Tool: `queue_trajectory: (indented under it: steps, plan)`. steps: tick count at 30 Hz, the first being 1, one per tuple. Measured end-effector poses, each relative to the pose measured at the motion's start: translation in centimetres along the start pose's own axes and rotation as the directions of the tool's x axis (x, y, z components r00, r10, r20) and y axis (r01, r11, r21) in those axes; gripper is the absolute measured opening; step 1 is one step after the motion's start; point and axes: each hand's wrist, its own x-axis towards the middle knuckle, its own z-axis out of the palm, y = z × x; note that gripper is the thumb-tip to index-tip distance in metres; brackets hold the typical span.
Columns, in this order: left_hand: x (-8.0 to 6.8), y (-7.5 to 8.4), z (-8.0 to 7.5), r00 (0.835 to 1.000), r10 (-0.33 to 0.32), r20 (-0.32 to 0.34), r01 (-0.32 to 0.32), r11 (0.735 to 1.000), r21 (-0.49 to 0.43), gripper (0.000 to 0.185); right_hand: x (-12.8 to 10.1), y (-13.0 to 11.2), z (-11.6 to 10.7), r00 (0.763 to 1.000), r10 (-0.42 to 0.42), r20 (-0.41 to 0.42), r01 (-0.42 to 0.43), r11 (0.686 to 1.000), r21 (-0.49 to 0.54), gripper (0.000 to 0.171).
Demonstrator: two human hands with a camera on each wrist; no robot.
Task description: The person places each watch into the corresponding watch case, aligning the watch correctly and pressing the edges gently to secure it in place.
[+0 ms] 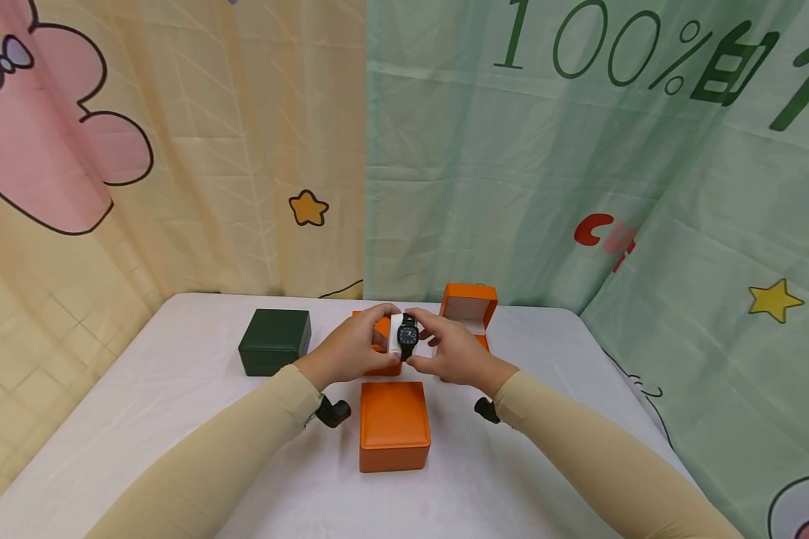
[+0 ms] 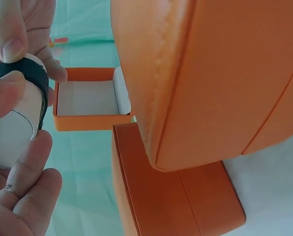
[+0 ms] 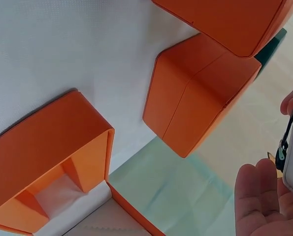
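A wristwatch (image 1: 407,335) with a dark square face and black strap is wrapped around a white watch cushion (image 1: 394,335). My left hand (image 1: 356,343) grips the cushion from the left side. From the right, my right hand (image 1: 457,350) pinches the watch between thumb and fingers at its upper and lower ends. In the left wrist view, the dark strap (image 2: 32,72) curves over the cushion (image 2: 11,135), with fingertips from both hands pressed close to it. The right wrist view shows the black strap (image 3: 282,152) with its buckle at the cushion's edge.
A closed orange box (image 1: 395,427) stands on the white tabletop in front of the hands. Another orange box (image 1: 383,367) is partly hidden behind them. An orange box with its lid (image 1: 470,303) raised stands back right, a dark green box (image 1: 275,340) back left. Curtains hang behind.
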Motion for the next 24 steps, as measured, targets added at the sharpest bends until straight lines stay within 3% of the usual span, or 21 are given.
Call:
queue_trajectory:
  steps: [5, 12, 24]
  plan:
    - [0.10, 0.05, 0.19, 1.000, -0.005, -0.002, 0.005, 1.000, -0.012, 0.077, 0.00, 0.06, 0.06, 1.000, -0.022, -0.004, 0.022, 1.000, 0.005, 0.076]
    - [0.15, -0.07, 0.26, 1.000, -0.016, -0.005, 0.016, 1.000, -0.019, 0.078, 0.18, 0.17, 0.01, 0.999, 0.024, 0.026, -0.025, 0.999, 0.044, 0.075]
    - [0.18, 0.35, 0.18, 1.000, -0.018, -0.017, 0.017, 0.999, -0.039, 0.080, -0.12, -0.18, -0.79, 0.992, 0.109, 0.061, -0.111, 0.993, 0.030, 0.091]
